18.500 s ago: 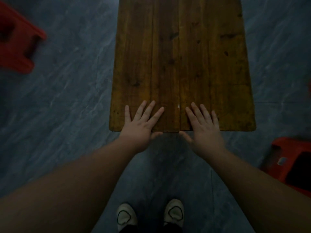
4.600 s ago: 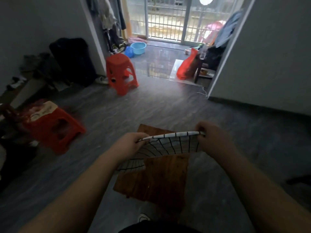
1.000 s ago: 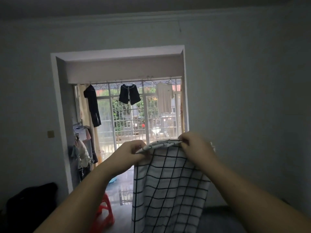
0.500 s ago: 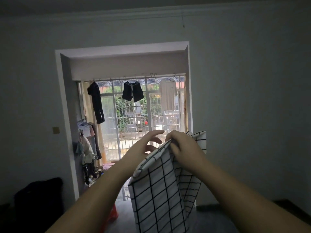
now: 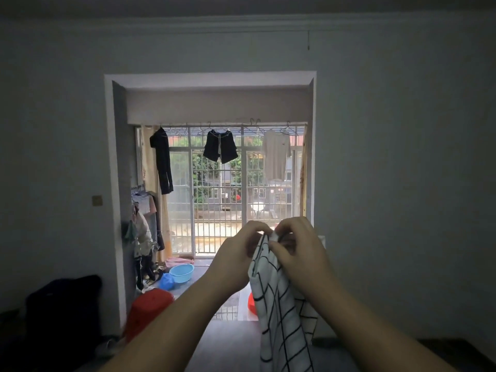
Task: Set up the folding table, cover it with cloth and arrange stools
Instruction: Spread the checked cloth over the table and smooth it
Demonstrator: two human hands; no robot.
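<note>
I have both hands raised in front of the far doorway [image 5: 209,79], and they now sit closer together than half a second ago. My left hand [image 5: 237,260], whose fingers were spread then, has curled shut on the top edge of the checked cloth [image 5: 281,312]. My right hand [image 5: 300,251] pinches the same bunched edge, knuckles almost touching the left. The cloth hangs down between my forearms in a narrower, more gathered fold than before. The view has tipped lower, so a red stool [image 5: 149,308] and a blue basin [image 5: 181,272] show on the floor at the near left of the doorway. The table is out of view.
</note>
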